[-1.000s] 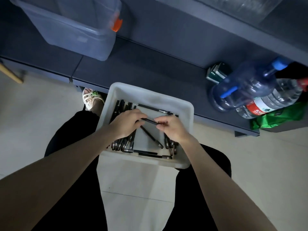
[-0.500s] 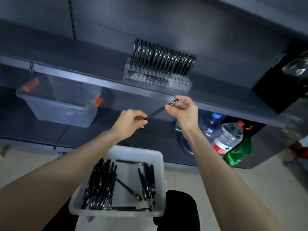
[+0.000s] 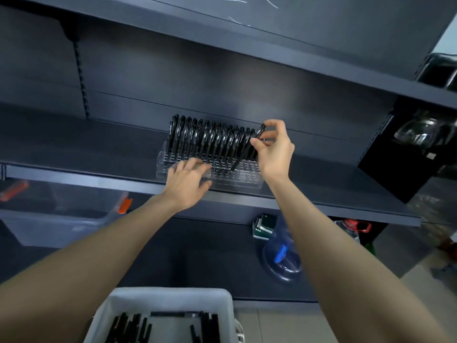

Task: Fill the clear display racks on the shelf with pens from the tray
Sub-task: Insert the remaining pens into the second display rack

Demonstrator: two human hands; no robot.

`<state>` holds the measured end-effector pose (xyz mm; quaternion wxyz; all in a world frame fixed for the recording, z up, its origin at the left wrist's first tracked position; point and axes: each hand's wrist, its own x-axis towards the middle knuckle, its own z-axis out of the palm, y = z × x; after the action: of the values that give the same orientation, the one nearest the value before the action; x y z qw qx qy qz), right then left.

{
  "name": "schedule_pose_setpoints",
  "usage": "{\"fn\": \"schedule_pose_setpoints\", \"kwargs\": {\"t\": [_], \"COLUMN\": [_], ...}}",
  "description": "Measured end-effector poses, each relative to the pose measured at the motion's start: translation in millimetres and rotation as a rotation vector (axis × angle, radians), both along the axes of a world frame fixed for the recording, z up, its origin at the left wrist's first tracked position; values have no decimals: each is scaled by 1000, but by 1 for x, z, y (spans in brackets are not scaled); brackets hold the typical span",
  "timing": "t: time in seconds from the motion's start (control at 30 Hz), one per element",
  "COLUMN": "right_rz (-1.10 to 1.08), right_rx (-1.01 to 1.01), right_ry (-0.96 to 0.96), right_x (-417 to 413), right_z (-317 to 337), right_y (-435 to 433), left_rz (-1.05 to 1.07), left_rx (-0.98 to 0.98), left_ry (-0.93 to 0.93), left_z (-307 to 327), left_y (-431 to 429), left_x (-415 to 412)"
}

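A clear display rack [image 3: 244, 178] stands on the dark shelf [image 3: 99, 147], its back rows packed with upright black pens [image 3: 197, 137]. My right hand [image 3: 274, 149] pinches one black pen [image 3: 247, 148] near its top, tilted, with its tip down at the rack's front right holes. My left hand [image 3: 185, 184] rests with spread fingers on the rack's front left edge and holds nothing. The white tray [image 3: 163, 298] sits at the bottom of the view with several loose black pens [image 3: 128, 330] in it.
A clear storage bin with orange clips [image 3: 61, 216] sits on the lower shelf at left. A large blue water jug [image 3: 282, 256], a bottle with a red cap [image 3: 356, 226] and a green box [image 3: 263, 226] stand at lower right. Another shelf overhangs above.
Both hands rose from the tray to the shelf. The left hand let go of the pen and settled on the rack. The right hand carried the pen to the rack's holes.
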<state>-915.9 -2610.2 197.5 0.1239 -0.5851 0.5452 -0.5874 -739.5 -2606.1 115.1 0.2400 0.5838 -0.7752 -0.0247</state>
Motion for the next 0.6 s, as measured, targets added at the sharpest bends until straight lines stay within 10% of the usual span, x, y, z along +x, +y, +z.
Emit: {"fn": "schedule_pose_setpoints", "kwargs": {"t": [0.6], "right_rz": [33], "right_rx": [61], "right_ry": [256], "right_x": [-10], "right_z": [-42], "right_y": [-94], "left_rz": [39], "left_rx": [-337], "left_ry": [-235], "left_z": [-60], "left_y": [-66], "left_x": [10]}}
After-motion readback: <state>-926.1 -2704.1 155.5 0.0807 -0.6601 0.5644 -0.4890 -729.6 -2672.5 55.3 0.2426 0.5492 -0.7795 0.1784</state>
